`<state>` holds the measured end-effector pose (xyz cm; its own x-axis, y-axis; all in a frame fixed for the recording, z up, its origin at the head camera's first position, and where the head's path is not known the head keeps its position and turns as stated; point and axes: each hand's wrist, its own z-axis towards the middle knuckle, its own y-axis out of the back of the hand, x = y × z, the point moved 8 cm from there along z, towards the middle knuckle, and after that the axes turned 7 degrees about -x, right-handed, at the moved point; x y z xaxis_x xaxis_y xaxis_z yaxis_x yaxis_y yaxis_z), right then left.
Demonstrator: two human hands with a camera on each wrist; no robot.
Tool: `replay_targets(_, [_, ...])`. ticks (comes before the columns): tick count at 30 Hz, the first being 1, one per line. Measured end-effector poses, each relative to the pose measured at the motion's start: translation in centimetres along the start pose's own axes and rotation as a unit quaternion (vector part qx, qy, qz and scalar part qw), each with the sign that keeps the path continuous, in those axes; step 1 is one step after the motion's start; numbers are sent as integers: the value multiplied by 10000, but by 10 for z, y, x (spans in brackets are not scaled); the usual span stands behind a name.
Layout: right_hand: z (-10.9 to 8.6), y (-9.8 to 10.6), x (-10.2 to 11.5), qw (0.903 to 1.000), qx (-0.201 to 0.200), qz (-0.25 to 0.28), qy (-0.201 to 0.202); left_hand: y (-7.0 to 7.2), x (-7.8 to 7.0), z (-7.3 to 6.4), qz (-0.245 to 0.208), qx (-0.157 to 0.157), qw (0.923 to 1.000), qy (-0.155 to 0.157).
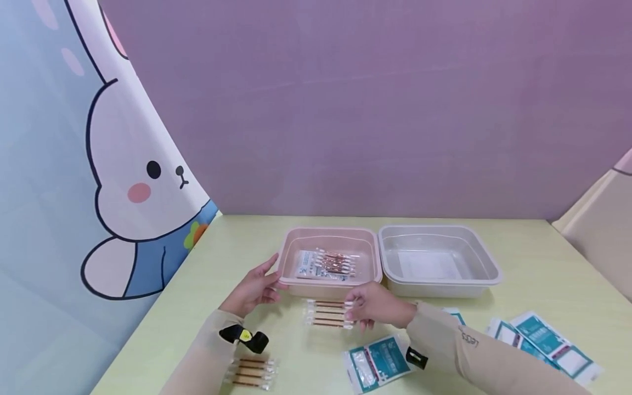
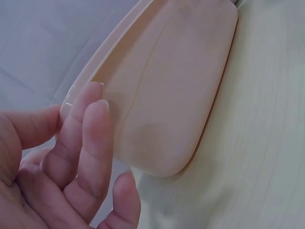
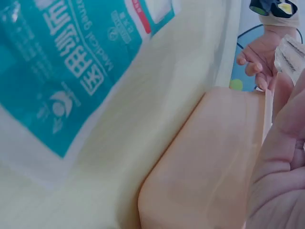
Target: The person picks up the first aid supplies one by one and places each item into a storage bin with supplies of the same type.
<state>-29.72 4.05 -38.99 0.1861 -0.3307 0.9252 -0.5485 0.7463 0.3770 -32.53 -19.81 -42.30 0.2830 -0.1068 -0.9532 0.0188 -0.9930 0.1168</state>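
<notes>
At the left end of a pink plastic basin [image 1: 316, 289], my left hand [image 1: 254, 291] pinches the rim between thumb and fingers. In the left wrist view that hand's fingers lie against the basin's outer wall [image 2: 167, 95]. My right hand [image 1: 377, 305] grips the right end of a clear packet of cotton swabs [image 1: 326, 314] with brown sticks and white tips, held in front of the basin. Inside the basin lie similar swab packets [image 1: 337, 262] on a white and blue printed packet [image 1: 307, 265]. Another swab packet [image 1: 252, 373] lies by my left forearm.
A grey-white basin [image 1: 439, 289] stands right beside the pink one. One teal medical gauze packet [image 1: 387, 359] lies below my right wrist. More teal packets [image 1: 543, 336] overlap at the right, partly behind my right sleeve. A purple backdrop [image 1: 375, 109] rises behind the table.
</notes>
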Motion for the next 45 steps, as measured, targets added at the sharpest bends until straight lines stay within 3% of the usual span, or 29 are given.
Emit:
replay_targets(6, [-1, 11, 7, 9993, -145, 236, -253, 2, 0, -2, -191, 104, 9997, -58])
replay_targets(18, [25, 37, 22, 9976, -560, 275, -311, 2, -1, -2, -322, 236, 9991, -138])
replay_targets(23, [38, 47, 26, 9947, -762, 426, -540, 2, 1, 0, -345, 168, 9992, -74])
replay_targets(35, [64, 66, 44, 9952, -894, 19, -399, 7, 1, 2, -341, -90, 9994, 55])
replay_targets(45, [86, 77, 49, 9854, -1621, -7, -514, 4, 1, 4, -276, -73, 9996, 47])
